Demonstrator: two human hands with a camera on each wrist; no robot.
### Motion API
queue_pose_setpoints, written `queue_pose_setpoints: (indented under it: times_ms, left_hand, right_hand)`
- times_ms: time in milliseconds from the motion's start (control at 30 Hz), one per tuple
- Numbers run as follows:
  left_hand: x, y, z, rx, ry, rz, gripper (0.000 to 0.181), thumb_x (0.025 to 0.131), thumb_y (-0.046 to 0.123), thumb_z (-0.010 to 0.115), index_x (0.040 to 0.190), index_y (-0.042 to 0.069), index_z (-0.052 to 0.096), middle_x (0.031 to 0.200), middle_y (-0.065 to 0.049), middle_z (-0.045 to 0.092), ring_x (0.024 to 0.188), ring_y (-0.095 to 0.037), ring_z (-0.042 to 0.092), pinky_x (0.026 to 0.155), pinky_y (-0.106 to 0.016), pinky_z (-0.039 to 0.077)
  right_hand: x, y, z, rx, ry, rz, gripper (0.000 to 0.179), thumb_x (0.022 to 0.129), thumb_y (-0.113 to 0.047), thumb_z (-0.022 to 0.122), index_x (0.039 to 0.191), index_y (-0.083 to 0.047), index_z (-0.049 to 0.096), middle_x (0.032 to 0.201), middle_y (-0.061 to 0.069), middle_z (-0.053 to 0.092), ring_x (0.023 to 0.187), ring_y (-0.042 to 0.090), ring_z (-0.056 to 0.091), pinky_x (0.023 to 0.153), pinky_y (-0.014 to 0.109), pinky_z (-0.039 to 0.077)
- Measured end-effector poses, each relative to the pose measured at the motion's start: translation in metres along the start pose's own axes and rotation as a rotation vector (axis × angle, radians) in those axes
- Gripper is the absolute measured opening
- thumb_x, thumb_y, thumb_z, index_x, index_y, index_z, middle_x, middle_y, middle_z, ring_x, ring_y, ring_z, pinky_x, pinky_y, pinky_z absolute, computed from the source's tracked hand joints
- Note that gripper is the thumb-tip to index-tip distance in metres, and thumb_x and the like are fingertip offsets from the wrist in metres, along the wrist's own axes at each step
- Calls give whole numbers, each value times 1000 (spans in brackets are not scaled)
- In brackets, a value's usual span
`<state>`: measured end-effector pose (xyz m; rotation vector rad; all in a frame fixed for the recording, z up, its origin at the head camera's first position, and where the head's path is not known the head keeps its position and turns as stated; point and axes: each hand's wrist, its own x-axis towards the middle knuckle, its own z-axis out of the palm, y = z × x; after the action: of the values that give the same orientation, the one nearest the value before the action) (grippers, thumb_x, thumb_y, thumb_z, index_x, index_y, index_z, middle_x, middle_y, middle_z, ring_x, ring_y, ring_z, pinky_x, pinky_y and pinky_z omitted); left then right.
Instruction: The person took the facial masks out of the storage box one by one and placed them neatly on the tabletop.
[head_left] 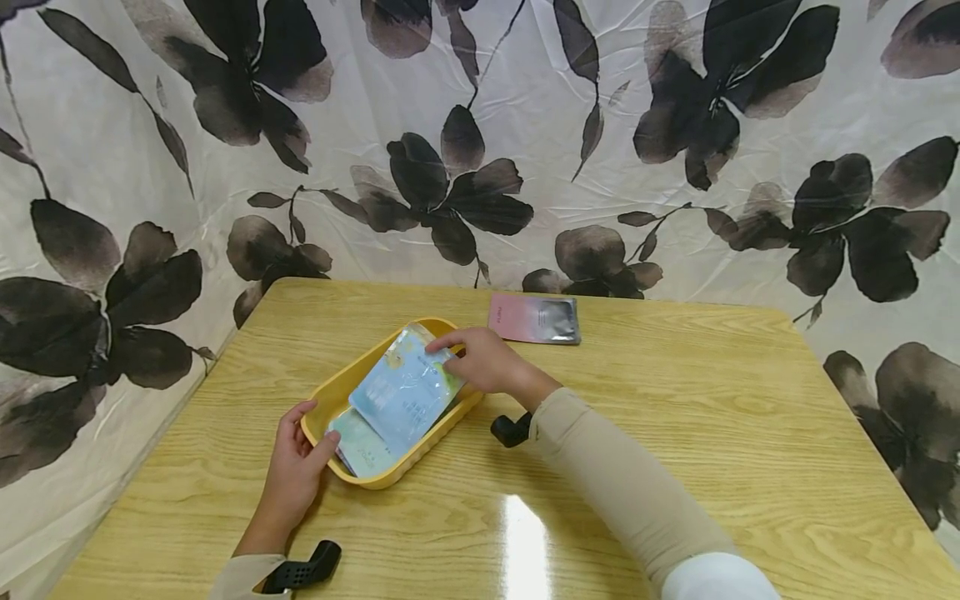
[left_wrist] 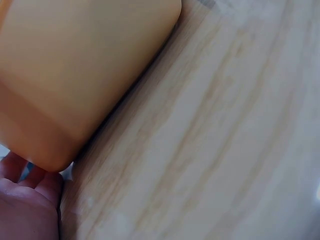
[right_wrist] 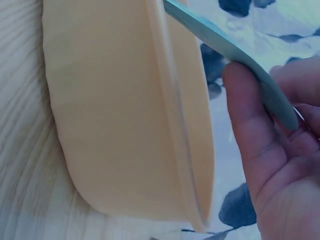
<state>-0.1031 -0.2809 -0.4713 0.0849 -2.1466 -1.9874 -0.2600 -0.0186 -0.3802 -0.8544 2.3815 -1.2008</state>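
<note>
A yellow plastic basket (head_left: 378, 482) sits at an angle on the table, left of the middle. My left hand (head_left: 294, 468) grips its near-left end, thumb at the rim and fingers round the outer wall; the left wrist view shows these fingers (left_wrist: 47, 185) against the basket's corner. Between thumb and fingers, my right hand (head_left: 483, 360) pinches the upper right edge of a flat light-blue packet (head_left: 408, 392). This packet lies slanted over the basket. In the right wrist view, the pinched packet (right_wrist: 235, 55) is edge-on above the rim. Under it, a pale green packet (head_left: 363, 446) rests inside.
A pink and silver sachet (head_left: 532, 319) lies flat near the table's back edge, right of the basket. The wood-grain table (head_left: 675, 433) extends to the right. Behind it hangs a white cloth (head_left: 570, 167) with dark flowers. Each wrist carries a black device (head_left: 512, 430).
</note>
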Motion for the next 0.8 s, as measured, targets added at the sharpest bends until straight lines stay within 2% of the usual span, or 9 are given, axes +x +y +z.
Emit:
queue_pose_setpoints:
  times_ms: [133, 333, 467, 533, 567, 633, 733, 800]
  left_hand:
    - [1, -1, 1, 2, 4, 3, 57, 104, 2, 50, 149, -4, 16, 147, -31, 27, 119, -7, 45, 88, -10, 44]
    - [2, -2, 2, 4, 16, -1, 58, 103, 1, 50, 150, -4, 16, 146, -30, 29, 118, -8, 46, 88, -10, 44]
    - [2, -2, 1, 15, 36, -20, 59, 103, 2, 52, 150, -3, 16, 147, -30, 29, 117, -7, 46, 87, -10, 44]
    - [1, -2, 1, 16, 42, -29, 59, 103, 3, 52, 150, -3, 17, 147, -30, 29, 117, -6, 46, 86, -9, 45]
    - [1, -2, 1, 17, 45, -32, 60, 103, 3, 53, 150, -3, 17, 147, -30, 29, 116, -5, 46, 86, -9, 45]
    - [1, -2, 1, 18, 45, -35, 59, 103, 2, 53, 150, -3, 17, 147, -31, 29, 116, -4, 47, 86, -9, 45]
    - [0, -1, 0, 24, 47, -31, 59, 102, 1, 53, 149, -3, 18, 146, -32, 30, 113, -2, 49, 84, -10, 46]
    - [0, 0, 0, 33, 51, -29, 58, 102, 1, 53, 148, -4, 18, 145, -33, 32, 112, 0, 50, 84, -9, 46]
  right_hand:
    - [-7, 4, -9, 35, 66, -19, 32, 96, -7, 59, 126, -13, 70, 134, 7, 61, 83, 18, 60, 58, 24, 43]
    - [-16, 14, -26, 145, 162, -44, 33, 95, -5, 60, 126, -8, 69, 134, 8, 61, 99, 25, 63, 69, 29, 49]
    - [-22, 22, -40, 189, 217, -88, 32, 95, -4, 61, 126, -3, 69, 140, 11, 56, 122, 29, 55, 90, 36, 50]
    - [-26, 26, -47, 213, 234, -87, 32, 95, -5, 61, 126, -2, 68, 146, 9, 51, 127, 29, 51, 95, 38, 49]
    - [-28, 29, -50, 232, 239, -83, 33, 95, -5, 60, 127, -1, 67, 148, 9, 48, 127, 29, 51, 95, 38, 49]
    - [-31, 34, -56, 298, 248, -61, 34, 95, -3, 59, 129, 1, 65, 149, 10, 47, 118, 28, 57, 87, 38, 54]
    - [-36, 41, -65, 394, 271, -27, 36, 95, 0, 58, 131, 3, 62, 141, 15, 52, 98, 23, 63, 73, 33, 57]
    - [-38, 45, -70, 450, 293, -22, 38, 95, 3, 57, 133, 6, 60, 133, 18, 55, 90, 19, 64, 70, 30, 57]
